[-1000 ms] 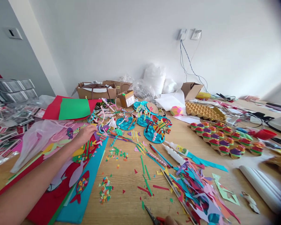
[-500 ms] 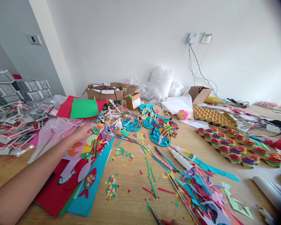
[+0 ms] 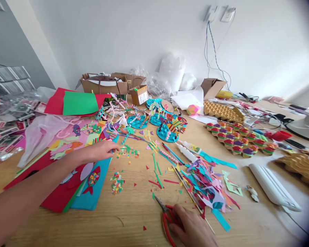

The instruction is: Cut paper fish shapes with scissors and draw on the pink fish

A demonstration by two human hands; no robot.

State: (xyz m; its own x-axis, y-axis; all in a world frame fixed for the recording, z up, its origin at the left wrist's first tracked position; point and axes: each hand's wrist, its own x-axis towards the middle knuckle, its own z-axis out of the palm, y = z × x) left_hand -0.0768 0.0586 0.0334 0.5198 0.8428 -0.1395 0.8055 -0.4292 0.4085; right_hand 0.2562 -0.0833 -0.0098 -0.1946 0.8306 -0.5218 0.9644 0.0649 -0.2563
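Note:
My left hand (image 3: 105,151) reaches in over the blue paper's upper part, fingers slightly bent and a little apart, tips beside small green paper cutouts (image 3: 128,149). I see nothing held in it. Under its forearm lie red, green and blue paper sheets (image 3: 89,200), with paper fish on top, one of them a mosaic fish (image 3: 94,179). At the front, my right hand (image 3: 190,224) is closed around the red handles of scissors (image 3: 167,211), whose blades point up-left, partly open. Tiny coloured paper triangles (image 3: 117,182) lie in a heap between the hands.
A tangle of paper scraps (image 3: 208,185) lies right of centre, beside glue bottles (image 3: 186,152). Blue decorated discs (image 3: 167,133) sit farther back. Painted egg-carton pieces (image 3: 238,139) and a white device (image 3: 274,187) are at right. Cardboard boxes (image 3: 103,85) stand along the wall.
My left hand has moved from the paper fish pile right and down toward the green cutouts. My right hand and the scissors have come farther into view as the camera tilted down.

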